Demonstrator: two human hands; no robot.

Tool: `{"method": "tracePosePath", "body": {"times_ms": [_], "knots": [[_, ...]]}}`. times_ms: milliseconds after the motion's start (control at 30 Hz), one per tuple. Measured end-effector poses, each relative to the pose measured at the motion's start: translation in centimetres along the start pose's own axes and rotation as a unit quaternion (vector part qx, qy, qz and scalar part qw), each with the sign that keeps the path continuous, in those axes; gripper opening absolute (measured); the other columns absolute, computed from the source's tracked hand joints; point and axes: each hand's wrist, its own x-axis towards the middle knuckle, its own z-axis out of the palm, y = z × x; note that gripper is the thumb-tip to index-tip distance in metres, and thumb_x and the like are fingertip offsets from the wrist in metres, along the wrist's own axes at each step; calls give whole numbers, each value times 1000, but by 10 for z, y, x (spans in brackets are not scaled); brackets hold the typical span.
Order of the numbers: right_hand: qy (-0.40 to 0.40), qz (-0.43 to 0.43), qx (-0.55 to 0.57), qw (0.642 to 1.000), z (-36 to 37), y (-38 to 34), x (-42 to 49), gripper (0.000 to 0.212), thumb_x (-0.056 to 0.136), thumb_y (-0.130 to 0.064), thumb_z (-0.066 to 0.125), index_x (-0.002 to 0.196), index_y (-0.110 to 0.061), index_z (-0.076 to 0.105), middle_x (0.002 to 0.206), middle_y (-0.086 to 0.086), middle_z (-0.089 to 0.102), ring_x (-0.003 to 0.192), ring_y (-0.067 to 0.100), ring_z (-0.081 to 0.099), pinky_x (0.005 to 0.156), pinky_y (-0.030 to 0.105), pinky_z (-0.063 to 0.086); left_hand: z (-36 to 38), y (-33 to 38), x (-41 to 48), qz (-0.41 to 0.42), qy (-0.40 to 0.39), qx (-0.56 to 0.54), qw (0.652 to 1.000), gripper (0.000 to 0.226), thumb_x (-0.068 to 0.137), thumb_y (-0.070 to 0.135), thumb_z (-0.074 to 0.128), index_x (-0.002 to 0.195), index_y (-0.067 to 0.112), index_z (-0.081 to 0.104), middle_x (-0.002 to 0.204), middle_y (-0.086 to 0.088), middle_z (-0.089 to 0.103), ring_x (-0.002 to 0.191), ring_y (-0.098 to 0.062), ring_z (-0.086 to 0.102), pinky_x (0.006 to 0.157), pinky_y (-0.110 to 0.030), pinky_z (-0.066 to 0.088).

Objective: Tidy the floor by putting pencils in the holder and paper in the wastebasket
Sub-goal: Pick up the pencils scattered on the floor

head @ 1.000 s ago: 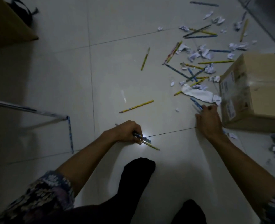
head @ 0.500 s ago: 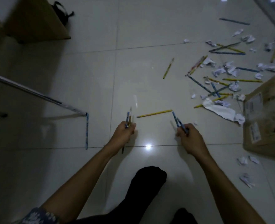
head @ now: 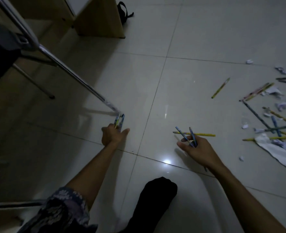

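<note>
My left hand (head: 113,136) grips a small bunch of pencils (head: 118,121) and reaches to the foot of a metal chair leg, where a blue pencil (head: 122,121) lies on the tile. My right hand (head: 198,149) holds two blue pencils (head: 188,137) that stick up between its fingers. Just beyond it a yellow pencil (head: 201,134) lies flat on the floor. Another yellow pencil (head: 220,88) lies farther off. Several more pencils (head: 254,113) and crumpled paper scraps (head: 273,91) are scattered at the right edge. No holder or wastebasket shows.
A chair with slanted metal legs (head: 68,73) stands at the left. A wooden desk panel (head: 98,17) and a black bag (head: 123,9) are at the back. A long white paper strip (head: 273,150) lies at the right. My black-socked foot (head: 157,190) is at the bottom.
The view has swung left, so the cardboard box is out of frame. My left hand has moved left to the chair leg's foot with its pencils. My right hand still holds its pencils.
</note>
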Motion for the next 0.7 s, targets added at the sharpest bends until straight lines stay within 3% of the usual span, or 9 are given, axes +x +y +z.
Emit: {"method": "tracePosePath", "body": {"times_ms": [100, 167, 233, 333, 433, 500, 600, 700], "knots": [[43, -87, -124, 988, -7, 5, 19, 27, 85, -45, 77, 103, -26, 72, 79, -2, 69, 77, 20, 65, 67, 30, 47, 6, -7, -2, -19, 21, -92, 995, 39, 73, 48, 87, 94, 17, 75, 91, -4, 73, 88, -28, 73, 69, -27, 49], [85, -168, -248, 950, -13, 14, 31, 34, 87, -42, 75, 113, -20, 72, 81, 4, 67, 75, 26, 65, 63, 33, 48, 8, -8, -4, -45, 25, -135, 990, 29, 73, 44, 88, 84, 19, 78, 80, 0, 73, 81, -24, 72, 69, -24, 47], [98, -179, -316, 926, -19, 21, 41, 40, 88, -41, 75, 122, -20, 72, 86, 6, 66, 77, 29, 66, 62, 33, 45, 8, -6, -5, -55, 12, -137, 989, 28, 75, 42, 86, 83, 16, 79, 81, -3, 75, 78, -23, 71, 70, -26, 52], [92, -157, -330, 926, -23, 26, 45, 34, 88, -42, 74, 115, -22, 76, 89, 7, 61, 78, 30, 65, 63, 35, 47, 11, 8, -14, -18, -45, -148, 988, 30, 83, 41, 79, 77, 12, 75, 71, -3, 72, 68, -21, 67, 63, -29, 54], [92, -138, -300, 939, -24, 25, 43, 28, 89, -41, 74, 101, -17, 79, 97, 7, 60, 78, 28, 64, 66, 38, 51, 18, 34, -36, 12, -137, -202, 970, 34, 94, 39, 69, 69, 18, 62, 56, 5, 55, 57, -17, 52, 50, -18, 40], [101, -111, -246, 958, -26, 20, 38, 23, 87, -42, 75, 95, -20, 79, 100, 2, 60, 81, 24, 63, 68, 34, 49, 19, 56, -51, -19, -225, -230, 947, 32, 99, 41, 62, 79, 16, 63, 68, 0, 59, 63, -17, 53, 57, -21, 43], [126, -80, -68, 986, -41, 6, 24, 21, 90, -46, 71, 88, -26, 74, 90, -6, 68, 76, 14, 63, 67, 29, 44, 17, 88, -65, -85, -380, -316, 865, 24, 104, 32, 55, 97, 9, 60, 101, -8, 66, 74, -16, 60, 66, -30, 44], [125, -60, 128, 982, -68, -9, 2, 22, 97, -38, 66, 91, -17, 73, 80, -10, 76, 69, -2, 65, 66, 21, 48, 15, 124, -77, -109, -492, -369, 781, 26, 108, 25, 47, 86, 12, 55, 92, -7, 67, 66, -14, 54, 62, -28, 39]]}}
